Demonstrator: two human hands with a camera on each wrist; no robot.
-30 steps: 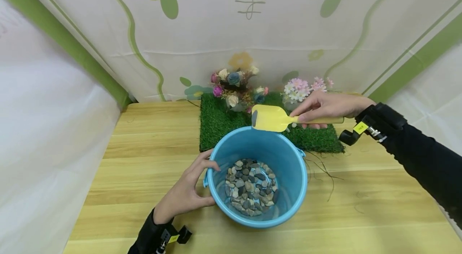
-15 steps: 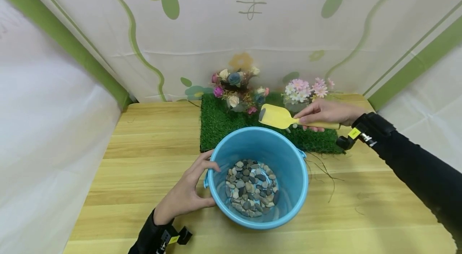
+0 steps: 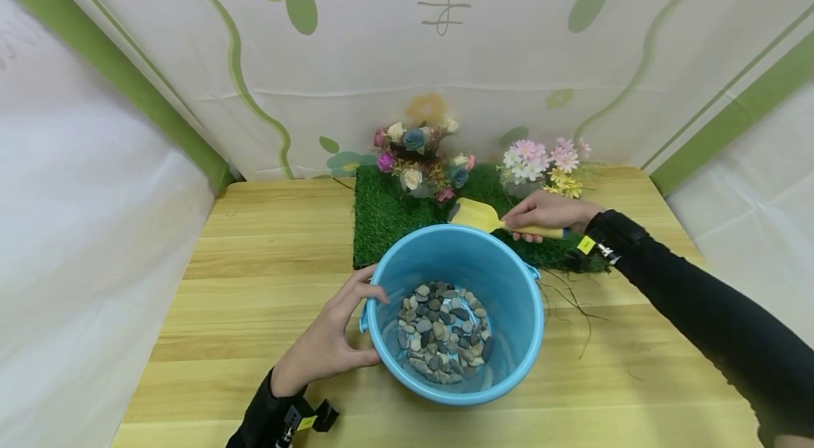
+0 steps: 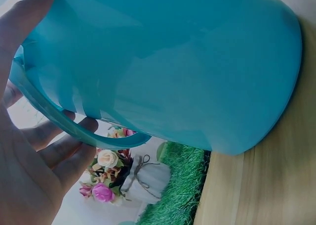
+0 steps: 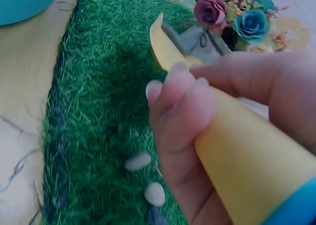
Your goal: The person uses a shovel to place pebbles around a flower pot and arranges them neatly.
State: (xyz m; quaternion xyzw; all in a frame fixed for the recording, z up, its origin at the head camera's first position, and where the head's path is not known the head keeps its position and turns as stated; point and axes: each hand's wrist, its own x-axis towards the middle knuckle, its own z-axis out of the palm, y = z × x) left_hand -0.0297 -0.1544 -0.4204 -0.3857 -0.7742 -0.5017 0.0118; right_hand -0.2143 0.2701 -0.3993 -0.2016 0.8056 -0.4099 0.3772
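A blue bucket [image 3: 516, 363] stands on the wooden table with a layer of mixed pebbles [image 3: 439, 335] on its bottom. My left hand [image 3: 331, 338] holds its rim at the left, one finger hooked over the edge and the thumb against the outside. In the left wrist view, fingers [image 4: 69, 158] lie by the bucket's handle [image 4: 64, 118]. My right hand [image 3: 547, 215] grips the handle of a yellow trowel [image 3: 475, 215] just beyond the far rim, low over the artificial grass mat [image 3: 394, 222]. A dark pebble [image 3: 454, 212] lies at the blade's tip.
Behind the bucket, a pot of mixed roses [image 3: 413, 158] and a pot of pink, white and yellow flowers [image 3: 537, 162] stand on the mat. Two pale pebbles [image 5: 155, 194] and a dark one lie on the grass. Thin dry strands [image 3: 575, 303] lie right of the bucket.
The right hand has come down and to the left with the trowel, which is now lower over the grass. Yellow flowers have come into sight behind that hand. The left hand and bucket stay put.
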